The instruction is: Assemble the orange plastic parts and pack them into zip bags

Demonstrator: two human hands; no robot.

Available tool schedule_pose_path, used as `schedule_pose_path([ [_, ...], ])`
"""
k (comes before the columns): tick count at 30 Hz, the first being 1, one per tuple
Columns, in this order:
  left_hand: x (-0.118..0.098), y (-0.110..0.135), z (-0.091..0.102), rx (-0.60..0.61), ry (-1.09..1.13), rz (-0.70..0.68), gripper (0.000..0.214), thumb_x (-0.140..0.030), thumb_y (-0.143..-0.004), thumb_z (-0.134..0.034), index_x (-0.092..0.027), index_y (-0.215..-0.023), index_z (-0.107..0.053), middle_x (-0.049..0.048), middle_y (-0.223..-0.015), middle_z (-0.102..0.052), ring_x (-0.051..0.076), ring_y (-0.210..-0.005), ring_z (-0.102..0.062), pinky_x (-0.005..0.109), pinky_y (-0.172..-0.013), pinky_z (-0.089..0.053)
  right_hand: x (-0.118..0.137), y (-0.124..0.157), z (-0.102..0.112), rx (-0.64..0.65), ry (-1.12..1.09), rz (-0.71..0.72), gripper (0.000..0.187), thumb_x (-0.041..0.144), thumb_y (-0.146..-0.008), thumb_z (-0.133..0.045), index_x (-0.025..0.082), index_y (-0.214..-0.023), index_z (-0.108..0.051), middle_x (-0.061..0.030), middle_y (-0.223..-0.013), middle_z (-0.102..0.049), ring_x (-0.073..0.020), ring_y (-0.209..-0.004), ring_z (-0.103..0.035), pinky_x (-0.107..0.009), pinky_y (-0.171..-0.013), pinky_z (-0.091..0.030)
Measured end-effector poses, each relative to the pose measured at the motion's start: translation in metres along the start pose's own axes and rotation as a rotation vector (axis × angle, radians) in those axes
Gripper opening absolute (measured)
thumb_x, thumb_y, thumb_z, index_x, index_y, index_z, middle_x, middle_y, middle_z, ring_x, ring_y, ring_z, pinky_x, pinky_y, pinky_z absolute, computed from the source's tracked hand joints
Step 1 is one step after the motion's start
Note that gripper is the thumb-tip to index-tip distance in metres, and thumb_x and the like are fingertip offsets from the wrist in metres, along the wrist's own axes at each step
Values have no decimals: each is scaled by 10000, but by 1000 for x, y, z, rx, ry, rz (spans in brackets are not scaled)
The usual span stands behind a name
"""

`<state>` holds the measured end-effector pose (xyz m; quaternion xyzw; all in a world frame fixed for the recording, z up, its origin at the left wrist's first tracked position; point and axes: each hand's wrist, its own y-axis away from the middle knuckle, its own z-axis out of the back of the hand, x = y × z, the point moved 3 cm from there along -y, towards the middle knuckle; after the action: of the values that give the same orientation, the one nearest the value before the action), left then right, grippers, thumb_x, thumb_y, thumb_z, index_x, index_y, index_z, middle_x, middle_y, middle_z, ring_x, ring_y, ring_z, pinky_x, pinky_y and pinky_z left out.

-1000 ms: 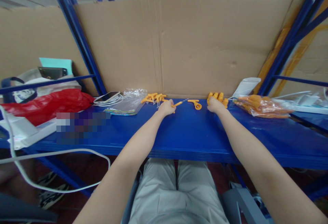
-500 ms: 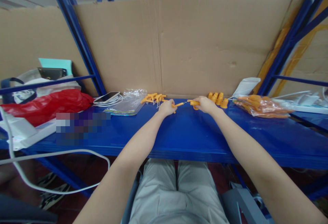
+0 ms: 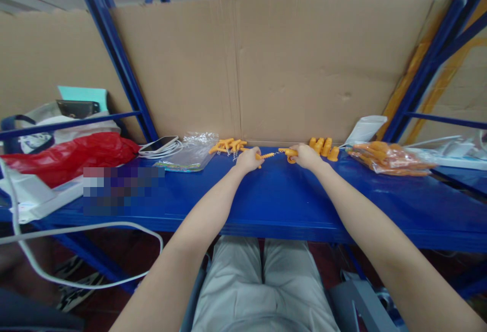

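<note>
My left hand (image 3: 248, 159) is closed on a small orange ridged piece (image 3: 265, 155) that pokes out to its right, low over the blue shelf (image 3: 266, 195). My right hand (image 3: 306, 156) is closed on an orange hooked piece (image 3: 288, 153). A thin chain runs between the two pieces. A heap of orange pieces with chains (image 3: 227, 145) lies just behind my left hand. A row of orange caps (image 3: 323, 146) stands just behind my right hand.
A clear plastic bag (image 3: 192, 152), a phone (image 3: 159, 143) and a white cable lie to the left, past them a red bag (image 3: 64, 155). A bag of orange parts (image 3: 388, 157) and a white pouch (image 3: 365, 128) sit to the right. Cardboard (image 3: 266, 68) backs the shelf.
My right hand moved left from the orange caps to the hooked piece and closed on it. My left hand stayed in place, still holding the ridged piece.
</note>
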<state>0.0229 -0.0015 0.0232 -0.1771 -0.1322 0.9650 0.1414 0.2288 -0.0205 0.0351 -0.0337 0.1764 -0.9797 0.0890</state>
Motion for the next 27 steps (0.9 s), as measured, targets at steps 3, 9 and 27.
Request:
schedule_pose_path([
  [3,2,-2,-1,-7,-1,-17,243,-321,-815,-674,-227,-1037,-643,50,-1032,-729,221,-1001,-662,288,-832,-505,-6,-2,-3,-16,-26,8,375,135,-822,-612,183,-1183,-700,-100,-1190,-702,-234,-1132,-630,-284,-940,-463],
  [9,-3,-2,-2,15,-6,-105,261,-313,-835,-663,-208,-1073,-640,58,-983,-730,220,-959,-676,290,-809,-496,4,-3,-9,-13,-74,187,472,135,-855,-580,204,-1318,-635,-94,-1123,-693,-207,-1020,-652,-280,-930,-473],
  [27,8,-9,-4,-84,187,-159,211,-279,-759,-727,-187,-921,-629,-10,-706,-643,151,-701,-610,238,-638,-426,6,-10,-10,-174,-330,247,594,66,-763,-608,134,-1350,-550,-144,-1240,-605,-239,-1095,-624,-374,-966,-496],
])
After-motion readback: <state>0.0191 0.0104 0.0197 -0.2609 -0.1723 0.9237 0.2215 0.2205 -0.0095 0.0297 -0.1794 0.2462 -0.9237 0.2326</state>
